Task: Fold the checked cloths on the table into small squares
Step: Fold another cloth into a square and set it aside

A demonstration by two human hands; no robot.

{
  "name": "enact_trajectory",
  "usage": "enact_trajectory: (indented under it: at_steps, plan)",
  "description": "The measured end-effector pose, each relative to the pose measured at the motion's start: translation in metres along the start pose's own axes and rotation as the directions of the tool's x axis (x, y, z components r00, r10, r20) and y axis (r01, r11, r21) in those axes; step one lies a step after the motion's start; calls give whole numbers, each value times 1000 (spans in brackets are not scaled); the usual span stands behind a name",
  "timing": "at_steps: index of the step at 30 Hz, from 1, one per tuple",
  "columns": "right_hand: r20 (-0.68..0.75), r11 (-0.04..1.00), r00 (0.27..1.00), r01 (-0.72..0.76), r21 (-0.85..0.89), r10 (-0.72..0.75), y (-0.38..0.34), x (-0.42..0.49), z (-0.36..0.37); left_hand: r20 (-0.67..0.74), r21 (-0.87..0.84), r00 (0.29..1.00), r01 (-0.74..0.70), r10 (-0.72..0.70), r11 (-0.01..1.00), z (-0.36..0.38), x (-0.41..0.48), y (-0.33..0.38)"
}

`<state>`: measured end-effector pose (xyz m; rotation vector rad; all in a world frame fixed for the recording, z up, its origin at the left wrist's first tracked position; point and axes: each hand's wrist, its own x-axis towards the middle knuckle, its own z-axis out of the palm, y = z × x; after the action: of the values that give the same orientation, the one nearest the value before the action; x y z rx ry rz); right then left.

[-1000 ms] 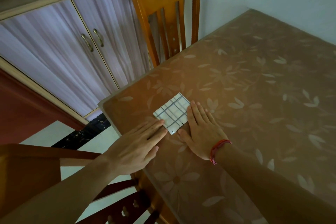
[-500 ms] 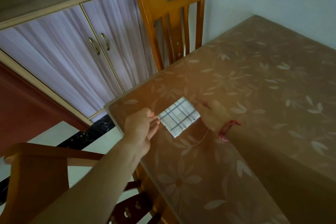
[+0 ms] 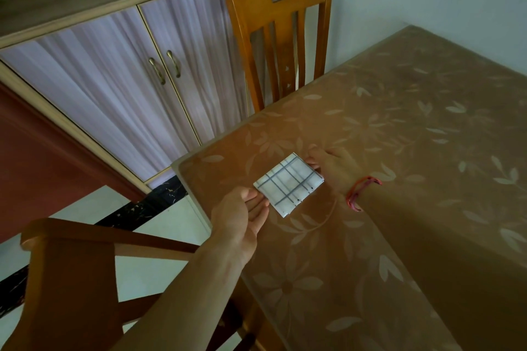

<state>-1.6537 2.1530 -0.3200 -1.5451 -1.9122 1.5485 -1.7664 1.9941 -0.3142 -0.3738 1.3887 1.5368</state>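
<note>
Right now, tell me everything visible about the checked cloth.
The checked cloth is white with dark grey grid lines, thin fabric folded into a small, flat, layered, roughly square packet. It sits near the table's front-left corner. The left hand pinches its near-left edge; the right hand grips its far-right edge.

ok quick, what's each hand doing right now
Left hand: closed, pinching the near-left edge of the folded checked cloth.
Right hand: closed, gripping the cloth's far-right edge.
</note>
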Motion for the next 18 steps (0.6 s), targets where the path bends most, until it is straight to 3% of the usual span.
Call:
enact_trajectory:
  at_steps: [18]
  plan:
    - [-13,1000,1000,13,15,-13,8,8,2,23,15,1000,-2,1,1000,-3,6,2]
